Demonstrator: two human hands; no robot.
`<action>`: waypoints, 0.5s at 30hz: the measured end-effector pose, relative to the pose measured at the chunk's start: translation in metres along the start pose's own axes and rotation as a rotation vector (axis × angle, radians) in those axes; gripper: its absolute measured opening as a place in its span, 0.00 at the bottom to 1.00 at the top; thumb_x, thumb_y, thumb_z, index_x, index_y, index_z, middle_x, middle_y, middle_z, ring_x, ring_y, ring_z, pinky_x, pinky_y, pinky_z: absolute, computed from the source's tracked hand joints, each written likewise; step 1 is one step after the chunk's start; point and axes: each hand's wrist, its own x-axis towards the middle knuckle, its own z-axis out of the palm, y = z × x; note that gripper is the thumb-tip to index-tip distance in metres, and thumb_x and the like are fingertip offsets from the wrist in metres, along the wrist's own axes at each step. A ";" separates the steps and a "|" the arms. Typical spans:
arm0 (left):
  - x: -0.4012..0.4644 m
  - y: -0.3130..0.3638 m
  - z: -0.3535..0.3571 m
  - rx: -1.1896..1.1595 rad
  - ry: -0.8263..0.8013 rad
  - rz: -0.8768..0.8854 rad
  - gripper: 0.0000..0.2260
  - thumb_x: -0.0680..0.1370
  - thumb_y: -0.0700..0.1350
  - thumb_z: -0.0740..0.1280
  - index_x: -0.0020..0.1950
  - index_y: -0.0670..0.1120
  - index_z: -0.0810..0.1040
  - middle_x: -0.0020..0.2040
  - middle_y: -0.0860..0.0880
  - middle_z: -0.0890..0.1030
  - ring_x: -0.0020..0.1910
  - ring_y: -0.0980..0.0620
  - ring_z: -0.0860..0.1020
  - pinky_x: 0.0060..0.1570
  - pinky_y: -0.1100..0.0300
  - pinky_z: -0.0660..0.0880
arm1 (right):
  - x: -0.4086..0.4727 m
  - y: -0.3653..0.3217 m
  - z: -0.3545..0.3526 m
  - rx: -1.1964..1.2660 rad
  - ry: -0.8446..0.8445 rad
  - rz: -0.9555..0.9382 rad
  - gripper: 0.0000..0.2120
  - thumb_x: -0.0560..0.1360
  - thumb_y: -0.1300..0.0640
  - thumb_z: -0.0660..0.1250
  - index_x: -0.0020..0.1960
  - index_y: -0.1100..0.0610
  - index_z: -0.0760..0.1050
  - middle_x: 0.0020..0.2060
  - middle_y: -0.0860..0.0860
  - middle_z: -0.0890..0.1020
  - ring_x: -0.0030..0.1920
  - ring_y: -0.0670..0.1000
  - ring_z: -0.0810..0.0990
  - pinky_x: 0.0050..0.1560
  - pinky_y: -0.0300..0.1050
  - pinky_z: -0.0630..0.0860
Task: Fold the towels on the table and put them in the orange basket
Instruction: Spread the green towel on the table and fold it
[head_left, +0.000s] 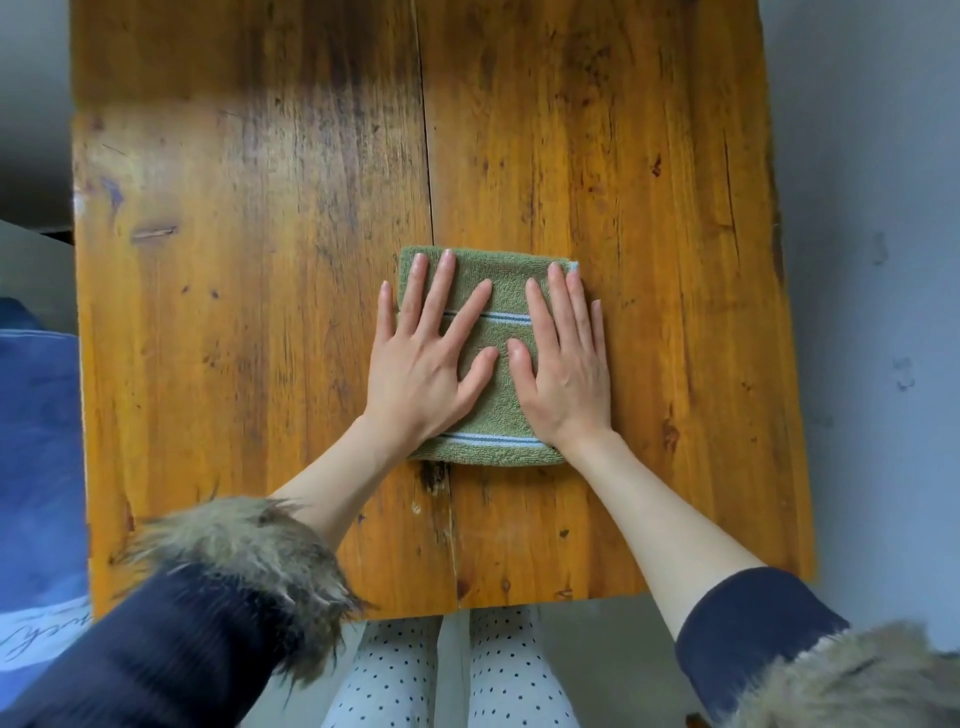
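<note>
While one folded green towel (498, 364) lies mid-frame on the wooden table (260, 312), the left hand (426, 364) and right hand (566, 374) press it with straight, spread fingers, gripping nothing and hiding its sides.

- The table (260, 312) is wood with a glossy orange-brown varnish — worn and darkened in patches, scratched, and split by a long crack down its middle.
- The towel (498, 395) is green terry cloth, matt and nubbly, with smoother woven stripes of white and blue.
- The sleeves (182, 649) are dark, matt fabric — their cuffs (249, 545) trimmed in shaggy brown-grey fur.
- The trousers (509, 675) are soft pale cloth with small dark dots.
- The floor (883, 260) looks like dull grey concrete, faintly stained.
</note>
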 end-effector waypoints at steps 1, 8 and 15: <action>0.000 0.000 0.000 0.004 -0.008 -0.001 0.27 0.78 0.60 0.51 0.76 0.53 0.57 0.77 0.44 0.52 0.76 0.44 0.48 0.72 0.40 0.49 | 0.000 0.000 0.000 0.001 -0.008 0.005 0.27 0.79 0.49 0.49 0.76 0.57 0.54 0.76 0.54 0.53 0.76 0.51 0.47 0.75 0.55 0.46; 0.000 -0.005 -0.019 -0.092 -0.167 0.021 0.27 0.78 0.61 0.49 0.76 0.54 0.53 0.78 0.46 0.46 0.76 0.46 0.40 0.72 0.42 0.43 | -0.002 -0.010 -0.016 -0.025 -0.131 0.057 0.28 0.79 0.47 0.47 0.77 0.54 0.49 0.76 0.51 0.45 0.76 0.49 0.41 0.75 0.53 0.41; -0.023 -0.019 -0.045 -0.545 0.063 -0.270 0.22 0.79 0.44 0.61 0.73 0.45 0.62 0.73 0.41 0.62 0.73 0.43 0.60 0.72 0.51 0.56 | -0.026 -0.019 -0.042 0.267 0.017 0.416 0.22 0.79 0.56 0.60 0.72 0.58 0.63 0.70 0.53 0.66 0.68 0.51 0.66 0.68 0.43 0.62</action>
